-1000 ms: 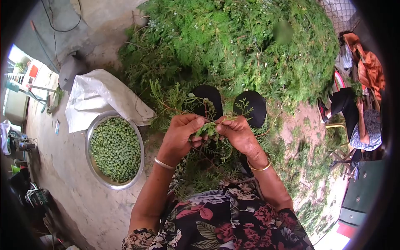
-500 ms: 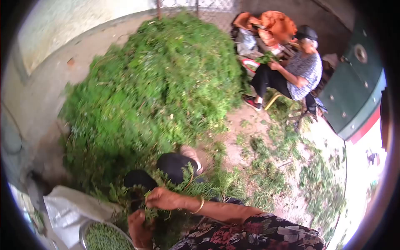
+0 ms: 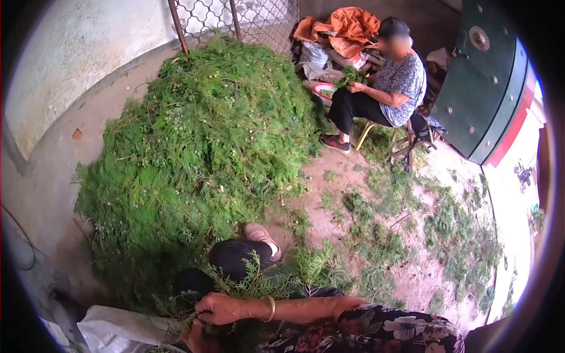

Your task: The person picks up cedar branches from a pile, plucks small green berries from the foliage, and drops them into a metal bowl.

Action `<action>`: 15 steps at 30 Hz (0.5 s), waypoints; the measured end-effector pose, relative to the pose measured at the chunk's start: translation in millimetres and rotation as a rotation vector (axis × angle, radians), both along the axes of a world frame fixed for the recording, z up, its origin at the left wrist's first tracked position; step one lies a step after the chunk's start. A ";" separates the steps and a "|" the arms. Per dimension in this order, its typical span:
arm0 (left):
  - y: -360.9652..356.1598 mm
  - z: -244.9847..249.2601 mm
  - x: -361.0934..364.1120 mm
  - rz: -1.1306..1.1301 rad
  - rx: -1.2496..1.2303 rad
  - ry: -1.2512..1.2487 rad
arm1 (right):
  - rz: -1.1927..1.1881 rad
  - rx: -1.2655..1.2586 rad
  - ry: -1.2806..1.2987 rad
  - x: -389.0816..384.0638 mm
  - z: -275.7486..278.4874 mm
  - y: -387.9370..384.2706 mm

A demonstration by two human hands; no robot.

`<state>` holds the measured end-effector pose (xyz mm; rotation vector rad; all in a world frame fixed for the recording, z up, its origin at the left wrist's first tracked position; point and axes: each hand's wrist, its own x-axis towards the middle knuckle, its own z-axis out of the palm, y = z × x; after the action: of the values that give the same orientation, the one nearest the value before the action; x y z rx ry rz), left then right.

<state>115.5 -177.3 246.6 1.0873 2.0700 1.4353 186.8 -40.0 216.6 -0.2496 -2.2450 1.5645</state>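
My right hand, with a bracelet on its wrist, is closed on a leafy green sprig that lies over my dark-trousered legs. Just below it, near the bottom edge, my left hand is closed around thin green stems, its fingers partly in shadow. The two hands are close together. Beyond my knees rises a large heap of green branches. At the lower left, beside my left hand, part of a bowl of small green pieces shows next to a white sack.
A seated person in a cap holds greenery at the upper right, near a red-rimmed basin and orange sacking. A green metal door stands at the right. Loose sprigs are scattered over the floor.
The view has shifted, so the heap and the other person sit further left. My hands have moved lower in view, and less of the bowl shows.
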 end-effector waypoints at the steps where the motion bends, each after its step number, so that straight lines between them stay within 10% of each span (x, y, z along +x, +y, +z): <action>1: -0.1 -1.2 0.1 -0.001 -0.003 0.003 | -0.001 -0.003 0.003 0.2 -2.0 -2.0; 7: -40.5 -40.0 -38.6 0.165 -0.067 0.309 | -0.040 -0.010 0.001 4.6 -5.3 3.4; 9: -58.9 -43.8 -64.2 0.465 0.189 -0.803 | -0.049 0.098 -0.029 10.5 3.2 -0.2; 12: -92.3 -71.5 -91.2 0.280 0.569 -1.480 | 0.045 0.393 -0.041 6.6 -13.7 -12.2; 13: -73.8 -39.7 -72.2 0.675 0.471 -1.433 | 0.102 0.476 -0.160 9.4 -3.5 -14.6; 15: -109.7 -86.6 -74.4 0.491 0.372 -0.882 | 0.243 0.575 -0.286 17.5 13.3 -14.0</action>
<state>41.1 -287.0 160.0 -0.0530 1.4716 2.0813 204.3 -54.0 230.0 -0.0364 -2.9278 0.9571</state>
